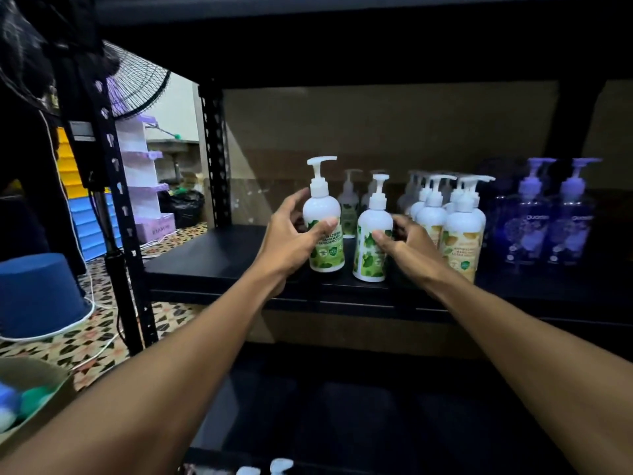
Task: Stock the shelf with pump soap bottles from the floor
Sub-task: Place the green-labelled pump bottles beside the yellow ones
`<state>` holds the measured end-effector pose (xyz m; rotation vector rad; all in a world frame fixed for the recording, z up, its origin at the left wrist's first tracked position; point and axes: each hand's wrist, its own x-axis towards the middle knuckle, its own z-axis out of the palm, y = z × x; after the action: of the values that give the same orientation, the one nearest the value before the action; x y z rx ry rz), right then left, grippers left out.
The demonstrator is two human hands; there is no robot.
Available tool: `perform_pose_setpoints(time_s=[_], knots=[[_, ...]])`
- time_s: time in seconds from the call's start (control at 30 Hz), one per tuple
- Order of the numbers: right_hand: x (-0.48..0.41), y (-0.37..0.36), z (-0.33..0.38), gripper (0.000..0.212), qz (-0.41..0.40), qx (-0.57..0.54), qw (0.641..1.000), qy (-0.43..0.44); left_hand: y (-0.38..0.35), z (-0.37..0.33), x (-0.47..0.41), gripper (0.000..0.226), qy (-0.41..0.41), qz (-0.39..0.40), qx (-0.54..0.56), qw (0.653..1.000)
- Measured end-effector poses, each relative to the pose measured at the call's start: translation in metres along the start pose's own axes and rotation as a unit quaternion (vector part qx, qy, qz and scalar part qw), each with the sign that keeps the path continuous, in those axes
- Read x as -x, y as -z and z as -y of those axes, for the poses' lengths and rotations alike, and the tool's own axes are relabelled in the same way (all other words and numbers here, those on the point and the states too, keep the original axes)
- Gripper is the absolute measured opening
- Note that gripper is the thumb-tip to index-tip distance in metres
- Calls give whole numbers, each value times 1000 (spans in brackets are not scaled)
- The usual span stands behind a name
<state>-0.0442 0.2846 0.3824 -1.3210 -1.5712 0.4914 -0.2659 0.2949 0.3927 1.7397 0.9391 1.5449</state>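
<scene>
Though dim, "NANO WASH" bottle (323, 210).

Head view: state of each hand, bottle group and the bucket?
left hand, grips left green-label bottle
right hand, grips right green-label bottle
left green-label bottle, upright, held at shelf front
right green-label bottle, upright, held at shelf front
yellow-label bottles, upright on shelf, clustered
purple bottles, upright on shelf
blue bucket, upside down on floor
</scene>
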Motion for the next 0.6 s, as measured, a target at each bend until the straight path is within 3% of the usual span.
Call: perform_pose_setpoints(time_s=[0.2, 0.33, 0.53, 0.6], knots=[[5, -3, -9, 87, 21, 0, 999, -40, 2, 2, 2, 77, 18, -10, 9, 1000], [8, -6, -14, 83, 39, 10, 998, -55, 3, 4, 3, 75, 30, -17, 17, 999], [10, -11, -6, 100, 26, 33, 998, -50, 8, 8, 2, 69, 35, -27, 21, 999], [11, -9, -6, 93, 34, 20, 998, -55, 10, 9, 2, 67, 36, -30, 23, 999]])
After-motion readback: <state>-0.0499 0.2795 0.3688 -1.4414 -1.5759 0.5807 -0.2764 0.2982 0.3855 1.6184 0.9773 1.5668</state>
